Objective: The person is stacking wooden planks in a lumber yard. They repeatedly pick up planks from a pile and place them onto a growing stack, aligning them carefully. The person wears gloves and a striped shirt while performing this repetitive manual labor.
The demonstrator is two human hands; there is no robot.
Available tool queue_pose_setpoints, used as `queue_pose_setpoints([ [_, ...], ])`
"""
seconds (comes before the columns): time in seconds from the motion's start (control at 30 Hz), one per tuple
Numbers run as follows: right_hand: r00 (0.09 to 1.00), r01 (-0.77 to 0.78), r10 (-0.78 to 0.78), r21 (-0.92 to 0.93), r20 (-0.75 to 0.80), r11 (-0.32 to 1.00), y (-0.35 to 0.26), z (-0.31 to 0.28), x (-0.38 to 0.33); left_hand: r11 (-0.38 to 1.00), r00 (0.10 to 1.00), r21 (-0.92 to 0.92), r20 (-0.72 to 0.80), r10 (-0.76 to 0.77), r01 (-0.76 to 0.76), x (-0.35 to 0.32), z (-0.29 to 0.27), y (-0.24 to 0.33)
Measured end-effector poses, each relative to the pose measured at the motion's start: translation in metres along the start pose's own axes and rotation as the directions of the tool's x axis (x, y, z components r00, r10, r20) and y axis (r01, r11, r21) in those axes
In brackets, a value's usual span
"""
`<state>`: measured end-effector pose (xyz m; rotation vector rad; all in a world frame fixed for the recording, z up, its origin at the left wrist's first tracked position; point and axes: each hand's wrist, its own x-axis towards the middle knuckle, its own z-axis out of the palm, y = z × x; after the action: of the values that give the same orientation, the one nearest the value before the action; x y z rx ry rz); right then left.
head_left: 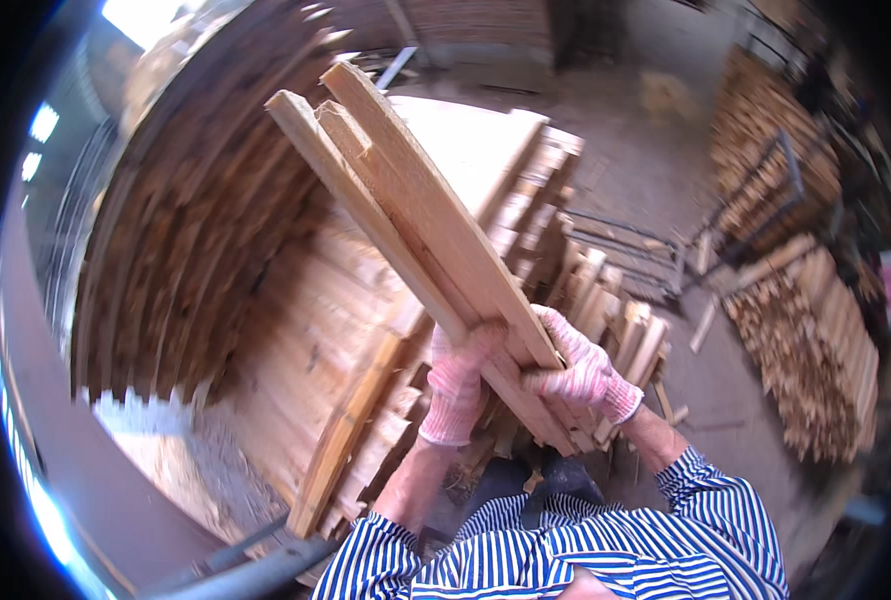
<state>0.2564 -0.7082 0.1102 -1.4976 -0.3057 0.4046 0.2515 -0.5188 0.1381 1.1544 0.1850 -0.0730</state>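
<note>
A bundle of long pale wooden slats (pixel 406 200) is lifted in front of me, slanting from upper left down to my hands. My left hand (pixel 458 378), in a pink and white knit glove, grips the bundle from below near its lower end. My right hand (pixel 586 370), gloved the same way, clasps the top and right side of the same bundle. The lower ends of the slats reach past my hands toward my body. My striped blue and white sleeves show at the bottom.
A large stack of planks (pixel 316 340) lies below and left of the bundle. A tall blurred pile of wood (pixel 186 220) rises at the left. Piles of short wood pieces (pixel 816 350) sit at the right beside a metal rack (pixel 756 200). Sawdust (pixel 176 460) covers the floor at lower left.
</note>
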Motion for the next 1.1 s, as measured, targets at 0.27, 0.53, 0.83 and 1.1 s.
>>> queue_pose_setpoints([
  [0.27,0.987,-0.013,0.073,-0.385,0.143,0.923,-0.088,0.002,0.116,0.917,0.957,0.400,-0.263,0.119,-0.005,-0.019,-0.166,0.165],
  [0.53,0.808,0.573,0.056,-0.804,0.586,0.157,-0.091,-0.017,0.297,0.186,0.913,0.910,-0.394,0.102,0.372,0.013,-0.409,0.196],
  [0.83,0.758,0.627,0.249,-0.779,0.602,-0.024,-0.026,0.071,0.408,0.003,0.876,0.876,-0.481,0.018,0.481,0.034,-0.449,0.175],
  [1.1,0.733,0.564,0.341,-0.806,0.589,0.180,-0.030,0.086,0.410,-0.131,0.832,0.824,-0.555,0.003,0.551,0.009,-0.470,0.171],
])
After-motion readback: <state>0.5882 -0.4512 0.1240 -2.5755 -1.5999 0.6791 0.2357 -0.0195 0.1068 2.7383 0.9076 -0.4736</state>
